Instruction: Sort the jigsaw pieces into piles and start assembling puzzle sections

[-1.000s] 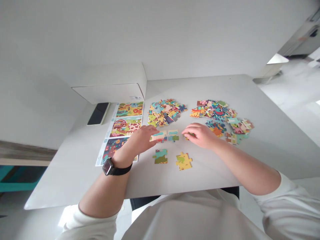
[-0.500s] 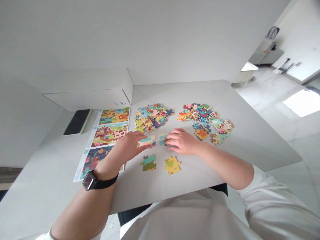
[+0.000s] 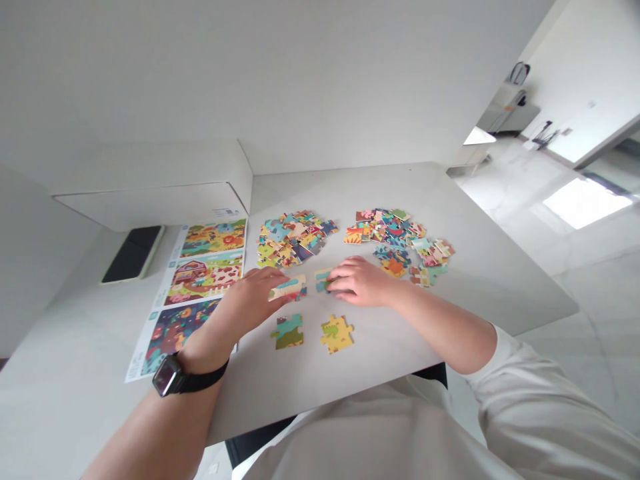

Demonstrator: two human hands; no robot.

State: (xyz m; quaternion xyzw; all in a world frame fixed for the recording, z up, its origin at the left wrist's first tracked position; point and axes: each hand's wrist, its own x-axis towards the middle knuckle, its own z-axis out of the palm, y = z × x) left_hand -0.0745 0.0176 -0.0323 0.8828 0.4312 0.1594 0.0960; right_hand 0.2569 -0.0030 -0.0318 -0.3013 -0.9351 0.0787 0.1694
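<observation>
My left hand [image 3: 255,297] is closed around the left edge of a puzzle piece [image 3: 290,287] with cream, blue and red on it; the thumb is below and the fingers above. Across a narrow gap to the right lies a blue and cream puzzle piece [image 3: 321,279]. My right hand [image 3: 361,281] has its fingertips on that one and hides part of it. Nearer to me lie two loose pieces: a teal and green one [image 3: 289,332] and a yellow one with a green crocodile-like figure [image 3: 337,335]. They do not touch each other.
Two heaps of puzzle pieces, a left heap [image 3: 295,237] and a right heap [image 3: 393,230], lie beyond my hands. A printed picture sheet [image 3: 200,277], a dark phone [image 3: 133,255] and a white box [image 3: 150,200] are on the left. A wall rises behind the table [image 3: 280,393].
The view has turned a little to the right, so the table's contents appear further left. Both hands stay on their pieces, and the gap between those pieces remains.
</observation>
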